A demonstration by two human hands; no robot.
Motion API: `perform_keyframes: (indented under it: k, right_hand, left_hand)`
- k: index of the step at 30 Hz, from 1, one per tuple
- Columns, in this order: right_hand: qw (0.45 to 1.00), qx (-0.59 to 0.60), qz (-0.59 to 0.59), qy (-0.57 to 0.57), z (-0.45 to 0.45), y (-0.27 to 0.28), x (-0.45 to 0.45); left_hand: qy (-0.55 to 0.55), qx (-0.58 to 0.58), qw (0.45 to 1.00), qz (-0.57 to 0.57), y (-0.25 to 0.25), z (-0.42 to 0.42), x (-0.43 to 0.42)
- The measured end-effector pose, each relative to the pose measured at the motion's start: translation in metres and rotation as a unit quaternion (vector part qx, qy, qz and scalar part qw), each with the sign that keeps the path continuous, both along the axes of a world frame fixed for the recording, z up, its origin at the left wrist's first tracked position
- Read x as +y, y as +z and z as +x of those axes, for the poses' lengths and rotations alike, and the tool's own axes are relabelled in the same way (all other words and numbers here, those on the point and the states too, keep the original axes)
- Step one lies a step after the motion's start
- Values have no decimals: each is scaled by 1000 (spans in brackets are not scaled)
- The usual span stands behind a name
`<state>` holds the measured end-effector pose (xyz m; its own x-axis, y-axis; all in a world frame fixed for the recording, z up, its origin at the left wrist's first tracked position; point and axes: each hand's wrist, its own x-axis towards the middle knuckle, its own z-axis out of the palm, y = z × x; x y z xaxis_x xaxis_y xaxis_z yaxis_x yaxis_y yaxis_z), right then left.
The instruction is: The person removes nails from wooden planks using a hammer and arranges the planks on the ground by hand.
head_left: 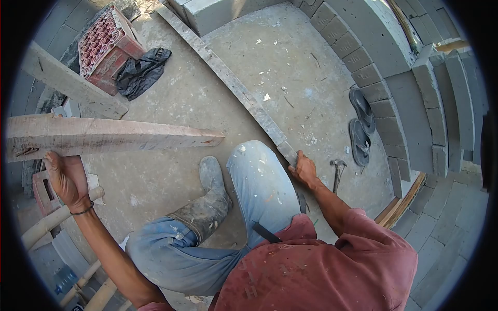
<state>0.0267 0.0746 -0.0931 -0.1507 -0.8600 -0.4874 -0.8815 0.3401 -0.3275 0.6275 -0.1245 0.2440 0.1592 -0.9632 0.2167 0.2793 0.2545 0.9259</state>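
My left hand [67, 180] is closed around a thick wooden beam [114, 136], its thumb on the near side, while the other fingers are largely hidden behind the wood. The beam runs from the left edge to beside my knee. My right hand [304, 170] grips the near end of a long, narrow, dusty grey board [236, 90], which stretches diagonally away to the concrete blocks at the top. A claw hammer [337, 173] lies on the floor just right of my right hand.
Black flip-flops [360, 129] lie near a block wall [363, 67] on the right. Back left, a red plastic crate [106, 52] stands beside a black plastic bag [141, 72] and a slanted post [72, 83]. Bamboo poles [57, 220] lie at lower left. Debris dots the concrete floor [285, 62].
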Motion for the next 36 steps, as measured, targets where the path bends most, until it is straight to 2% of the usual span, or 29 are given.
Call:
perform_keyframes:
  k: [2, 9, 17, 25, 28, 33, 36]
  right_hand:
    - [999, -8, 37, -11, -1, -1, -5]
    - [1000, -9, 14, -13, -2, -1, -3]
    - [999, -29, 45, -3, -9, 7, -5]
    - [998, -25, 50, -41, -5, 9, -5]
    - [998, -21, 36, -37, -6, 6, 1]
    - [999, -27, 35, -20, -9, 3, 5]
    - [999, -23, 31, -22, -8, 10, 6]
  left_hand:
    - [-11, -15, 1000, -6, 2, -3, -2]
    - [-24, -36, 999, -5, 7, -17, -4]
    - [-53, -54, 997, -17, 8, -22, -9]
    - [-113, -14, 993, -14, 7, -13, -6]
    - [-68, -27, 997, -7, 10, -22, -8]
    - [-94, -31, 995, -5, 13, -32, -12]
    - [-67, -16, 998, 1, 13, -36, -15]
